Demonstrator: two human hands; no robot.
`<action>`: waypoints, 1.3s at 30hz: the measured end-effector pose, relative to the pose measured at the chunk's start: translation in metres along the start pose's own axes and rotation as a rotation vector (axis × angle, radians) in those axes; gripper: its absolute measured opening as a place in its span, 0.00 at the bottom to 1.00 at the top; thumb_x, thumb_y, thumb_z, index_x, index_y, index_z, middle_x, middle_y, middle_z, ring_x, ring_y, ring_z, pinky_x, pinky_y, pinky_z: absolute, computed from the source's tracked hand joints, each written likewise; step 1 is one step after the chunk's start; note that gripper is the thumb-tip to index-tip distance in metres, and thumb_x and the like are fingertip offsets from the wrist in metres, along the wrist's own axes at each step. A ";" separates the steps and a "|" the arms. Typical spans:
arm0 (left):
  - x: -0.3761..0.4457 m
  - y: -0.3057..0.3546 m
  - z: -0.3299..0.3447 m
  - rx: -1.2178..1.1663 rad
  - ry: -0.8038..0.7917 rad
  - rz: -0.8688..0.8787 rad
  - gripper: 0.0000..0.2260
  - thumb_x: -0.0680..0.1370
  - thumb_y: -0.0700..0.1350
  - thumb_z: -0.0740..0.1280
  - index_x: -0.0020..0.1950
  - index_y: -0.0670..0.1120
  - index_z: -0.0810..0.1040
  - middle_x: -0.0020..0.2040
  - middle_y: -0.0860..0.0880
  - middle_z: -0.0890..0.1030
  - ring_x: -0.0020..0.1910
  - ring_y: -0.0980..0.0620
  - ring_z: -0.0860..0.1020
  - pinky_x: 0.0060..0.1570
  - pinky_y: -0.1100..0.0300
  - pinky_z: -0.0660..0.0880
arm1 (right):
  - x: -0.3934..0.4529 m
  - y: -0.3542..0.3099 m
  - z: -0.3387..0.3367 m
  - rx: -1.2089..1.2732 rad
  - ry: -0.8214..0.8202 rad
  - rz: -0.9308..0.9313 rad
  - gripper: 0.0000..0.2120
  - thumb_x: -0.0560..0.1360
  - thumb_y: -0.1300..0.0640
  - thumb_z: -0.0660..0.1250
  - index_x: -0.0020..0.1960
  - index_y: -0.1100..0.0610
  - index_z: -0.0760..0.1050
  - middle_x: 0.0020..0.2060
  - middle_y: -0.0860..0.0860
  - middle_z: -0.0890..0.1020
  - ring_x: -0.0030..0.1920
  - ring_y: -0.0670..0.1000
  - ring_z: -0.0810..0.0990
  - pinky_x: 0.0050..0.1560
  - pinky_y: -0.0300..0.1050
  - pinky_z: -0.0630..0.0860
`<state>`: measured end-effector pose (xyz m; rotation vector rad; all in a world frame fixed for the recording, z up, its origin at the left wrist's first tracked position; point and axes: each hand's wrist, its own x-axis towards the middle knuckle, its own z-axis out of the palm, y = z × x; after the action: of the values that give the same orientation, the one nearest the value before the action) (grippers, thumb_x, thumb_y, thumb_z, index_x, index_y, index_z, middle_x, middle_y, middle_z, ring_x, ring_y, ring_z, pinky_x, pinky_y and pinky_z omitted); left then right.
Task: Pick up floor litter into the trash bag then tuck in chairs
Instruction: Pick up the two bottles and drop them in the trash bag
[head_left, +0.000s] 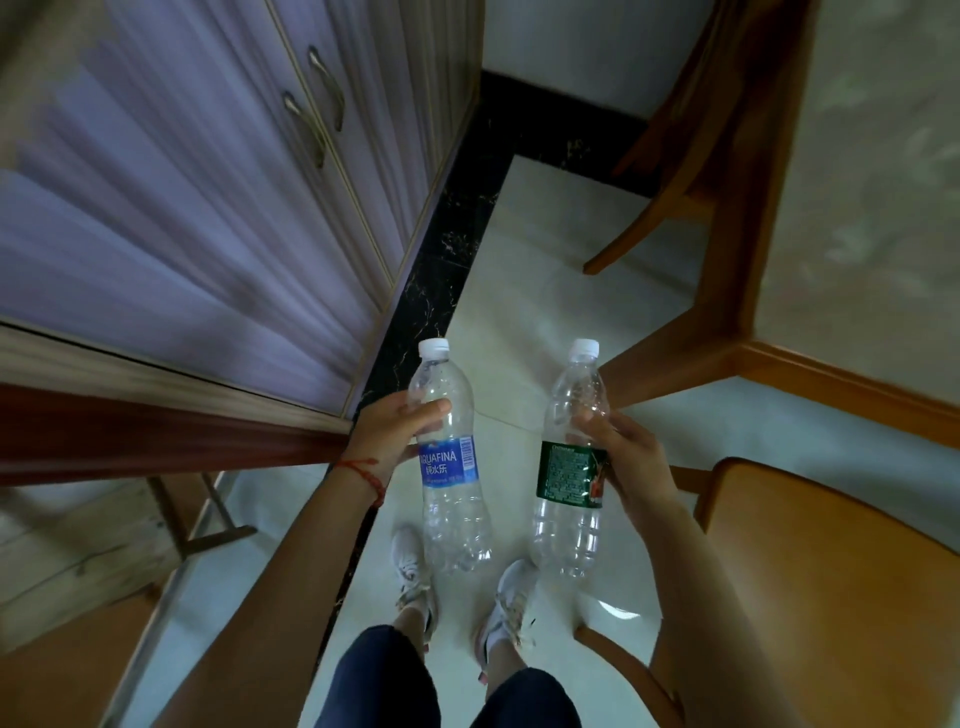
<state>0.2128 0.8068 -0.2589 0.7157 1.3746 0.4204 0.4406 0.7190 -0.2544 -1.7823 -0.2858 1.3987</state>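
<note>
A: Head view looks straight down at two clear plastic bottles, one in each hand. Which hand has which?

B: Her or his left hand (387, 436) grips the blue-label bottle (451, 467), fingers and thumb curled round its upper body just above the label. The right hand (631, 457) grips the green-label bottle (571, 467), fingers wrapped round at label height.

A: How are the bottles lying?

B: Both are held up off the floor (524, 291), side by side but apart, white caps pointing away from the person and bases toward the body. Both look empty and capped.

A: Anything on the left wrist?

B: A red string bracelet (363, 473).

A: And the surroundings?

B: A cabinet (208, 208) with pale purple doors and two metal handles fills the left, blurred. A black marble strip (441, 270) runs along its foot, next to the pale tiles. On the right is a wooden table (857, 260) with a pale marbled top, and a wooden chair (831, 571) sits near its corner, seat out from under the top. A second chair (675, 156) stands farther off beside the table.

A: And below the bottles?

B: White sneakers (410, 571) on the tiles, and dark trouser legs at the bottom edge.
</note>
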 end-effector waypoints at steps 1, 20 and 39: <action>-0.010 0.009 -0.001 -0.005 0.000 0.003 0.09 0.73 0.42 0.68 0.52 0.45 0.76 0.46 0.46 0.78 0.49 0.47 0.77 0.41 0.57 0.75 | -0.012 -0.009 0.000 0.003 0.008 -0.012 0.22 0.65 0.50 0.72 0.56 0.61 0.78 0.50 0.61 0.82 0.49 0.58 0.82 0.50 0.50 0.78; -0.132 0.115 -0.041 -0.063 -0.036 0.124 0.04 0.73 0.43 0.69 0.46 0.46 0.78 0.48 0.39 0.78 0.46 0.44 0.76 0.43 0.55 0.75 | -0.144 -0.108 0.039 0.029 -0.037 -0.199 0.13 0.73 0.53 0.66 0.53 0.61 0.78 0.40 0.57 0.83 0.38 0.53 0.82 0.38 0.44 0.78; -0.190 0.064 -0.097 -0.231 0.178 0.174 0.04 0.73 0.42 0.69 0.47 0.46 0.78 0.42 0.47 0.79 0.39 0.51 0.77 0.36 0.60 0.73 | -0.172 -0.105 0.077 -0.132 -0.248 -0.190 0.12 0.73 0.55 0.67 0.50 0.63 0.78 0.41 0.59 0.81 0.28 0.46 0.80 0.26 0.36 0.74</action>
<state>0.0941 0.7488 -0.0792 0.6189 1.4060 0.7833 0.3431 0.7135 -0.0622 -1.6362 -0.6750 1.4902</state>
